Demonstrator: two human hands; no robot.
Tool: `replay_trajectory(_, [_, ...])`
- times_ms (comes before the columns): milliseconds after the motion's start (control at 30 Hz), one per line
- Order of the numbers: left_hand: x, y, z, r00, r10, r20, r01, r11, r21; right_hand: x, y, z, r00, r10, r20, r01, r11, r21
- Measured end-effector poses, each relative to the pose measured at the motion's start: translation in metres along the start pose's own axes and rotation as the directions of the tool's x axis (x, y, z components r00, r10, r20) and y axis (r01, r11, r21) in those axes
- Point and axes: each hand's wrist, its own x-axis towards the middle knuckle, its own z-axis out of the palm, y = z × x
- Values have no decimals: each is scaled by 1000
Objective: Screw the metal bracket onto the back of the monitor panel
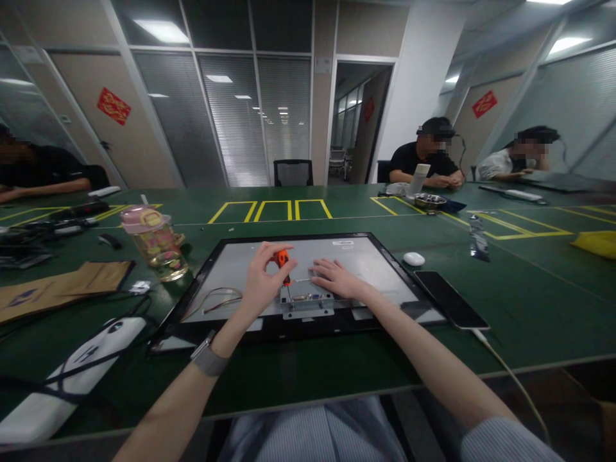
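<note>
Flat panel point(231, 263) at centre frame, two hands at work on it

Panel lies on the green table point(337, 378), pale grey back up, black border around it. Left hand point(264, 273), at centre, holds an orange screwdriver point(283, 258), thumb and fingers curled about the handle. Shaft points down at the left end of a metal connector plate point(308, 307), near the panel's lower edge; cannot tell whether the tip meets a screw. Right hand point(337, 277), just right of centre, rests palm down on the panel, fingers loosely spread. Thin wires point(216, 298) trail over the panel's left part. Phone point(451, 298), cable plugged in, lies at right; drink bottle point(154, 244) stands at left.
</note>
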Motion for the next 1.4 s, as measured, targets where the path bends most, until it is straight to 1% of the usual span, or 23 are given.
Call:
replay_trajectory(100, [0, 4, -2, 999, -28, 19, 30, 997, -71, 0, 0, 0, 1000, 1, 1, -1, 1000, -6])
replay_trajectory(200, [0, 5, -2, 993, -100, 64, 111, 972, -208, 0, 0, 0, 1000, 11, 1, -11, 1000, -3])
replay_trajectory(267, [-1, 4, -1, 987, -140, 78, 155, 956, -249, 0, 0, -1, 1000, 15, 4, -15, 1000, 4])
replay_trajectory(333, [-1, 2, -1, 989, -135, 58, 144, 968, -206, 0, 0, -1, 1000, 13, 7, -13, 1000, 12])
replay_trajectory(467, [0, 2, -1, 999, -50, -4, 50, 998, -49, 0, 0, -1, 1000, 6, 2, -6, 1000, 5])
replay_trajectory(533, [0, 4, -2, 999, -40, 21, 41, 997, -72, 0, 0, 0, 1000, 1, -1, -1, 1000, -5])
replay_trajectory(633, [0, 5, -3, 992, -72, 107, 91, 979, -182, 0, 0, 0, 1000, 3, 5, -3, 1000, -3])
replay_trajectory(700, [0, 5, -4, 987, -78, 139, 103, 978, -184, 0, 0, -1, 1000, 9, 11, -9, 1000, -1])
replay_trajectory(767, [-2, 4, -5, 992, -26, 122, 35, 996, -77, 0, 0, -1, 1000, 12, 13, -12, 1000, -1])
replay_trajectory(867, [-4, 6, -4, 989, 118, 93, -130, 982, 134, 0, 0, -1, 1000, 5, 6, -5, 1000, -4])
replay_trajectory(933, [-4, 9, -3, 980, 176, 91, -191, 963, 189, 0, 0, -1, 1000, 2, 3, -2, 1000, -4])
replay_trajectory(1033, [-5, 12, -2, 971, 228, 75, -238, 951, 198, 0, 0, 0, 1000, 5, 7, -4, 1000, -5])
replay_trajectory(1133, [-4, 13, -2, 964, 262, 40, -265, 943, 203, 1, 0, 0, 1000, 0, 5, 1, 1000, -12])
replay_trajectory(1200, [-4, 12, -3, 966, 255, 36, -257, 946, 198, 1, 0, 1, 1000, -6, -1, 6, 1000, -16])
replay_trajectory(1400, [-3, 11, -8, 970, 184, 162, -206, 969, 135, 1, 1, 1, 1000, 1, 0, -1, 1000, -14])
